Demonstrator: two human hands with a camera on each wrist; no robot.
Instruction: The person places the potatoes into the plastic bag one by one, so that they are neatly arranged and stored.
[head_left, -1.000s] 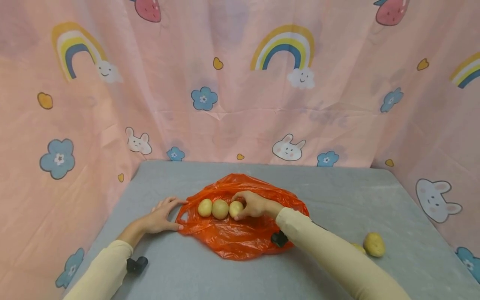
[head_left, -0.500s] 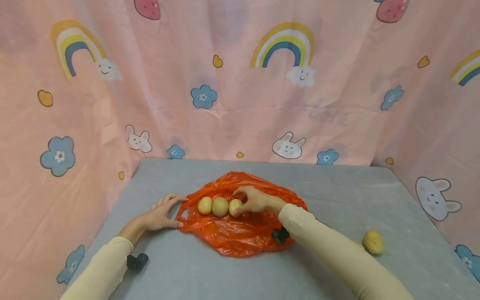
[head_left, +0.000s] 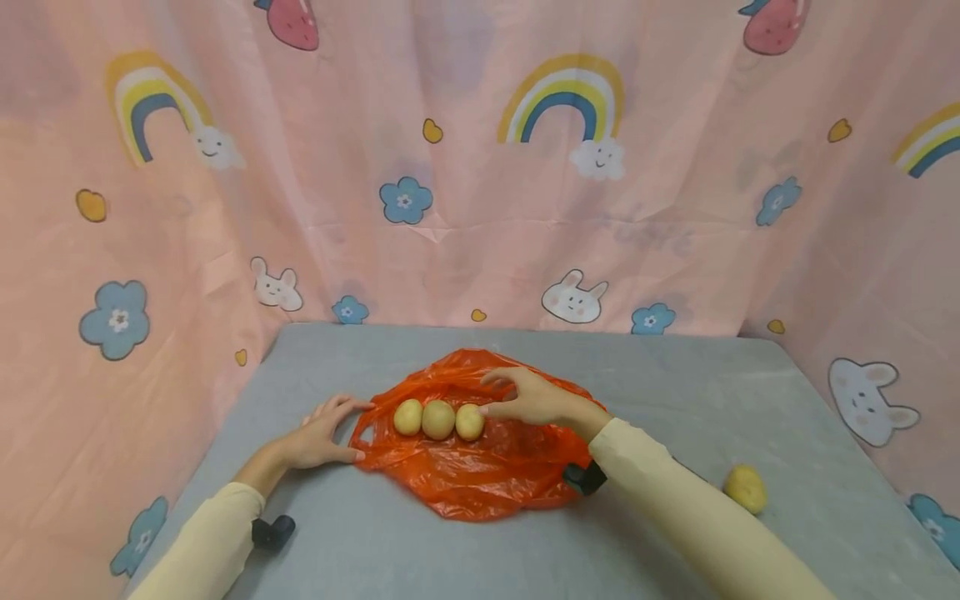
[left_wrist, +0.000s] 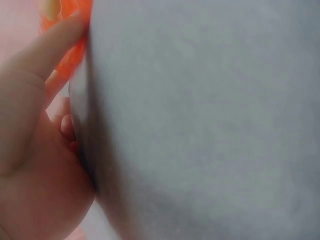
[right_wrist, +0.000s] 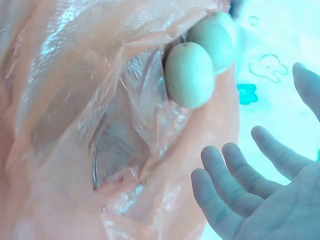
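Three pale potatoes [head_left: 438,420] in a row on the crumpled red plastic bag [head_left: 480,483]; cannot tell whether inside or on a fold. Just beside the rightmost potato [head_left: 470,422], right hand [head_left: 534,401] with fingers spread, holding nothing. At the bag's left end, left hand [head_left: 315,440] with thumb and finger touching the plastic, not clenched. Farther out, on the grey table [head_left: 675,383], another potato [head_left: 745,488]. With such round shapes, looks prone to rolling out of line, from a tug on the slack film or a knock by the right thumb.
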